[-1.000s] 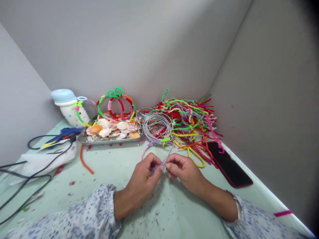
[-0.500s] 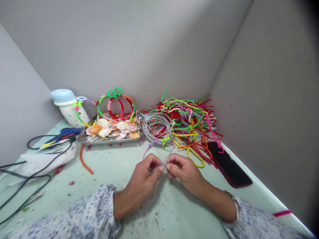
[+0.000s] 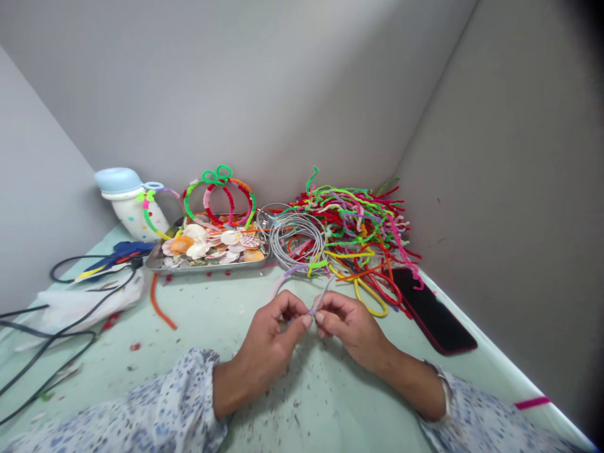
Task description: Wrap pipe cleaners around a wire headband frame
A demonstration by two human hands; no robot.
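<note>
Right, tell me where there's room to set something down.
Mostly open, scraps aside: tablecloth between the orange strip and left hand, and between the right hand and phone. Crowded: along the back, with shell tray, wire coil and pipe-cleaner pile; far left, cables.

Single view, from head-worn camera. Looks forward and down across counter [image 3: 212,314], facing back wall [image 3: 264,94]; side walls [image 3: 519,189] at both edges. Close to counter, wide framing: wearer's sleeves [image 3: 155,402] enter at bottom corners.
</note>
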